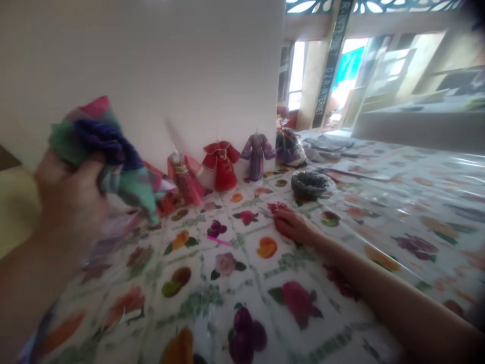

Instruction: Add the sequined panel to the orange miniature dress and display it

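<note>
On the left, my left hand [71, 187] is closed around a bunched piece of cloth [125, 174] in green, pink and dark blue, raised above the table; motion blurs both. My right hand [293, 226] rests low over the tablecloth with its fingers curled. A thin pointed metal tool [266, 213] sticks out from its fingertips, and red shows beneath the hand; the rest is hidden. Against the white wall stand small doll-size dresses: a pink one [184, 177], a red one [221, 164] and a purple one [256, 155].
A fruit-and-flower tablecloth [242, 270] under clear plastic covers the table. A dark bowl-like thing in plastic [308, 185] sits beyond my right hand, near a filled clear bag [290, 146]. A bright pink strip [219, 240] lies in the middle. The white wall [151, 65] borders the far left side.
</note>
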Demonstrator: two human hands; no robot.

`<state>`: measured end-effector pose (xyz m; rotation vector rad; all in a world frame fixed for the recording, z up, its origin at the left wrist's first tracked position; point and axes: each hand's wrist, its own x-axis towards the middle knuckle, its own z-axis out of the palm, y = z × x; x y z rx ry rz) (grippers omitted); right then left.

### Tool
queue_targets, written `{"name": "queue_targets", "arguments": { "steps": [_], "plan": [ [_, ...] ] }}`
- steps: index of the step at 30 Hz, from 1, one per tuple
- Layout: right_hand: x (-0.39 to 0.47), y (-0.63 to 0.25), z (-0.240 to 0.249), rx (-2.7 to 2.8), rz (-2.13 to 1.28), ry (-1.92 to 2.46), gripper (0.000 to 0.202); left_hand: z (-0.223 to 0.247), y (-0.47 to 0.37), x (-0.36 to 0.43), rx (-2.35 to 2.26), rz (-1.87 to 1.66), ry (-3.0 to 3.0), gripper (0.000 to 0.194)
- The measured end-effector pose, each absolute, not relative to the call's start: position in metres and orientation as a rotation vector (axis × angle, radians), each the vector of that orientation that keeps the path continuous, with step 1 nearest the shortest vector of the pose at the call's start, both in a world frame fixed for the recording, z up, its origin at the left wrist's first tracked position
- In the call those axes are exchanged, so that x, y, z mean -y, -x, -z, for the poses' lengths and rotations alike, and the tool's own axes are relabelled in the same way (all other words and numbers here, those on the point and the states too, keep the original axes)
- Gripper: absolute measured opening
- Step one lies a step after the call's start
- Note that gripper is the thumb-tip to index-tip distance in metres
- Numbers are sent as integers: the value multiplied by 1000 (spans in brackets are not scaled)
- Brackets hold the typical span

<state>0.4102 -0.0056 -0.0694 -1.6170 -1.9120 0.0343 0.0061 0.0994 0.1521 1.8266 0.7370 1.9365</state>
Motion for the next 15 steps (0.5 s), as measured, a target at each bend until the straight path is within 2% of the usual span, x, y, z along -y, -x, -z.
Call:
{"name": "queue_targets", "arguments": {
  "steps": [2, 5, 7, 10, 12, 15],
  "plan": [
    [6, -410, 69, 1932, -35, 1610, 25, -154, -33, -92, -499, -1887, -1687, 26],
    [6, -412, 69, 1938, -43, 1607, 26, -143, -72, -81, -389, -1762, -1584, 28],
    [5, -413, 71, 1933, -53, 1605, 26, -127, -94, -76, -398, -1651, -1581, 21],
    [4, -415, 73, 1938, -74, 1582, 26, -86, -116, -71, -512, -1479, -1772, 30],
    [3, -417, 75, 1951, -83, 1569, 26, -51, -120, -66, -707, -1116, -2186, 37],
    [0, -419, 80, 1974, -90, 1571, 31, -3, -119, -48, -773, -772, -2392, 38]
  ]
}}
